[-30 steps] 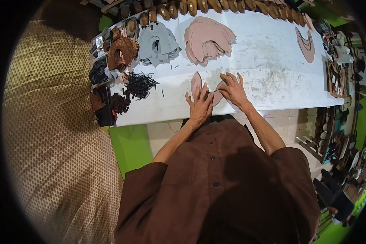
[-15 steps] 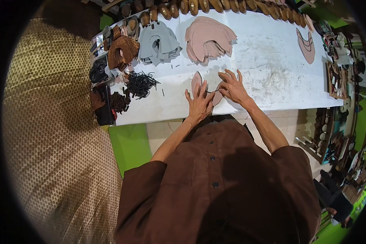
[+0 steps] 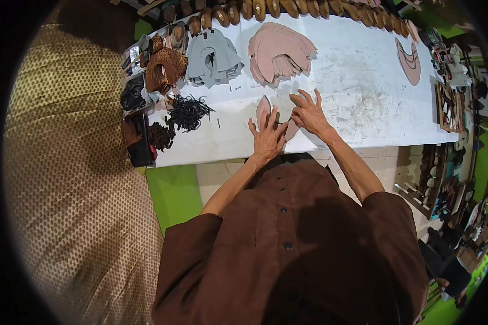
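Note:
A curved pink shoe-upper piece (image 3: 263,103) lies on the table's near side, partly hidden by my hands. My left hand (image 3: 267,140) rests over it with the fingers spread and pressed down. Across the piece, between my hands, runs a short thin dark strip (image 3: 280,122); its ends are hard to make out. At its right end is my right hand (image 3: 312,118), thumb side lowered to the piece and the other fingers raised and apart. A stack of similar pink pieces (image 3: 274,46) lies just beyond.
Grey cut pieces (image 3: 211,57) and leopard-print pieces (image 3: 165,70) are stacked at the left. Nearer are a heap of black strips (image 3: 188,112) and some brown strips (image 3: 160,135). Shoe lasts (image 3: 274,10) line the far edge; a wooden tray (image 3: 450,108) stands at the right.
My right hand has shifted slightly up and away from the strip's end, and less of the strip shows between my hands. My left hand stays nearly in place.

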Tool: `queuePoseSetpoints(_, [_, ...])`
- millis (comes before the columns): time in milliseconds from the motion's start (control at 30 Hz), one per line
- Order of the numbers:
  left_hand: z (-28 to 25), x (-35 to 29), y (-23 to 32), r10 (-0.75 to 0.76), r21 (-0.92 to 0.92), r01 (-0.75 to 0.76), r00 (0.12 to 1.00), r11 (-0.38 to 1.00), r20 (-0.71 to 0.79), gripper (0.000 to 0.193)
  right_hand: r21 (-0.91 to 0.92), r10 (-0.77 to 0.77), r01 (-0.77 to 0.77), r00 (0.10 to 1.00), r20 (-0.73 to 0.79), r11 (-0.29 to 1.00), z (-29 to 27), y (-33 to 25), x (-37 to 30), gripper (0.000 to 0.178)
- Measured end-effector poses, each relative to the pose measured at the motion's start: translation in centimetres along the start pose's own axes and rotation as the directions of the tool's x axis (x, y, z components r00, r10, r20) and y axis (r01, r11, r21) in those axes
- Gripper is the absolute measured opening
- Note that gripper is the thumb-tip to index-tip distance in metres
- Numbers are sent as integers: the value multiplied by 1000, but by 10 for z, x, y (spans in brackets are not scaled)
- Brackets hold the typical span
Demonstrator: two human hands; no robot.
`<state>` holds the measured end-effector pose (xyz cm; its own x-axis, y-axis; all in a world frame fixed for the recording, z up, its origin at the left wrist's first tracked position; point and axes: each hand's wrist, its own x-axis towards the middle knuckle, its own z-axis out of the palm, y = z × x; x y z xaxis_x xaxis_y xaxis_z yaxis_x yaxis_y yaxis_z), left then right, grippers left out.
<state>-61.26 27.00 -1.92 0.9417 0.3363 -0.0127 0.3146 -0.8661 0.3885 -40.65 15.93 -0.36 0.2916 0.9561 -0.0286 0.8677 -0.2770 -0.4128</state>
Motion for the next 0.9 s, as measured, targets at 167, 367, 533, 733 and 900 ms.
queuePoseSetpoints(167, [-8, 3, 4, -7, -56, 5, 1000, 998, -29, 54, 4, 1, -1, 999, -34, 1000, 2, 1, -1, 14])
queuePoseSetpoints(367, [-6, 6, 0, 42, 79, -48, 996, 996, 81, 60, -3, -22, 22, 999, -36, 1000, -1, 1, 0, 13])
queuePoseSetpoints(533, [-5, 4, 4, 71, 62, -74, 997, 995, 42, 58, -10, -51, 51, 997, -55, 999, 0, 4, 0, 15])
queuePoseSetpoints(733, [-14, 14, 6, 90, 84, -101, 989, 991, 121, 59, -50, -53, 53, 999, 12, 997, -7, 2, 5, 18])
queuePoseSetpoints(900, [-12, 13, 5, 97, 97, -105, 991, 990, 91, 60, -65, -80, 82, 996, 24, 994, -12, -2, 11, 17])
